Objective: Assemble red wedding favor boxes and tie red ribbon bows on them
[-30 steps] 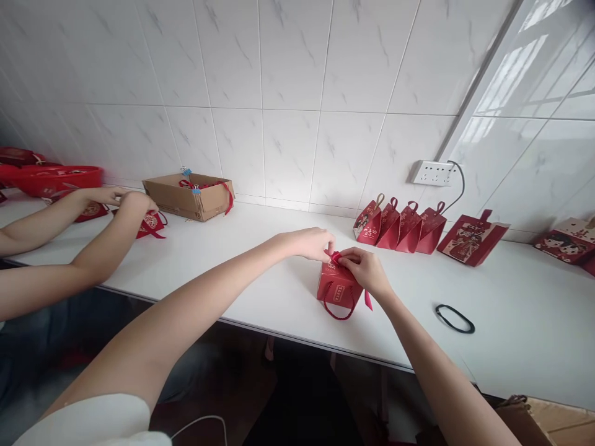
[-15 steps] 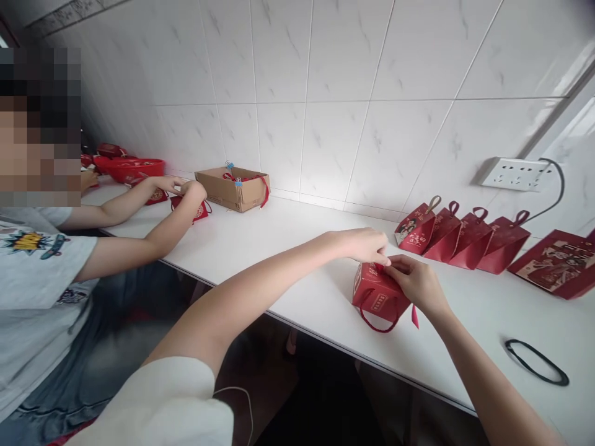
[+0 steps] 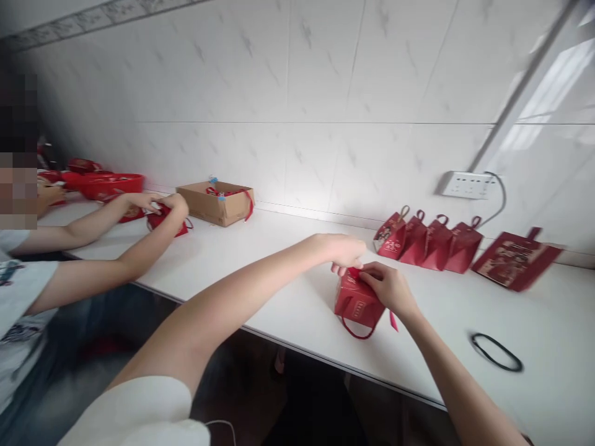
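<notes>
Red and small, a gift box stands on the white table near its front edge, with a cord handle looping down its front and a ribbon end hanging at its right side. Both of the person's hands meet at the top of it: the left hand reaches in from the left with its fingers curled down over the top flaps, and the right hand lies on the upper right corner, fingers pinched at the top; the blur keeps me from telling exactly what each finger nips. Behind it, against the tiled wall, 4 finished red boxes lean in a row, with a flat unfolded one to their right below a white socket strip. A black loop lies well off to the right. Far to the left, another person's hands work on a red box beside a cardboard box and a red tray.
</notes>
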`<action>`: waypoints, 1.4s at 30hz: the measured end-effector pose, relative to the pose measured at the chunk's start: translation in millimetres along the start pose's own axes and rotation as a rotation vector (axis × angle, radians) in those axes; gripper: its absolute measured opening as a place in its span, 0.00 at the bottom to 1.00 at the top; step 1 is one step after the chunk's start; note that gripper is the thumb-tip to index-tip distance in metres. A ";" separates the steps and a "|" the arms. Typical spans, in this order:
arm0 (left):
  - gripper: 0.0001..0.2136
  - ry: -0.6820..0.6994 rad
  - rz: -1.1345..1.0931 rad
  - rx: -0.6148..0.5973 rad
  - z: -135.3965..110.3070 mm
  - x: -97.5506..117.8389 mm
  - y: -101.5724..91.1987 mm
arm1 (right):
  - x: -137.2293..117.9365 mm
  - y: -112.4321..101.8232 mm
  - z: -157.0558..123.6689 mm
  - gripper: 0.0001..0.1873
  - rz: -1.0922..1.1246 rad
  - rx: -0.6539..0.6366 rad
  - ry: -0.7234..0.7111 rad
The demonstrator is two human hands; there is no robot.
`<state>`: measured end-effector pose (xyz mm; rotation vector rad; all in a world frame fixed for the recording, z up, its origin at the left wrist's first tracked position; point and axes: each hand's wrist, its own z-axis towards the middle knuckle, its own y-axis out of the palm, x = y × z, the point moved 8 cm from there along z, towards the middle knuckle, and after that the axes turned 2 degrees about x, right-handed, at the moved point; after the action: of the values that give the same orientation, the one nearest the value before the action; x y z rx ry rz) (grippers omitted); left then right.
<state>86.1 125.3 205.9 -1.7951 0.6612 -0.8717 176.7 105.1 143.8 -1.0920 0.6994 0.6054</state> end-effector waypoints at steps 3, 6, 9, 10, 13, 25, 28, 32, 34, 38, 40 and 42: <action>0.16 -0.012 -0.005 0.008 -0.4 2.0 -4.3 | -3.1 1.3 -0.2 0.09 0.010 -0.011 0.001; 0.16 0.016 0.007 0.039 1.0 9.4 -9.9 | -4.6 1.4 0.4 0.09 0.017 -0.012 -0.015; 0.08 0.063 -0.013 0.053 5.8 15.3 -13.5 | -4.9 2.2 1.3 0.08 0.039 -0.019 -0.033; 0.06 0.074 -0.028 0.060 8.2 15.2 -14.6 | -4.5 2.6 1.7 0.08 0.048 -0.020 -0.034; 0.05 0.086 -0.078 0.107 16.7 6.2 -16.2 | -2.6 5.0 2.8 0.08 0.087 -0.027 -0.030; 0.08 0.079 -0.438 0.433 18.6 -46.8 32.4 | 10.2 -0.4 0.2 0.12 0.328 0.094 0.023; 0.08 0.099 -0.520 0.477 13.9 -43.5 35.2 | 11.1 -3.3 -0.1 0.12 0.330 0.083 0.032; 0.09 0.086 -0.638 0.517 11.4 -41.6 34.7 | 9.9 -8.0 0.1 0.12 0.299 0.056 0.035; 0.11 0.059 -0.702 0.536 12.6 -42.8 35.3 | 6.4 -11.9 0.8 0.12 0.267 0.043 0.020; 0.11 0.009 -0.853 0.541 19.1 -46.0 41.2 | -5.0 -20.8 3.6 0.08 0.182 0.010 -0.041; 0.11 -0.007 -0.936 0.522 22.4 -46.9 46.2 | -9.3 -23.1 5.0 0.07 0.134 -0.009 -0.075; 0.11 -0.011 -1.014 0.494 24.4 -46.2 51.7 | -10.7 -23.7 5.8 0.06 0.090 -0.017 -0.106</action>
<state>75.9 155.2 139.5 -1.6110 -0.5322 -1.5095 188.6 101.3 167.4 -1.0403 0.6551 0.7426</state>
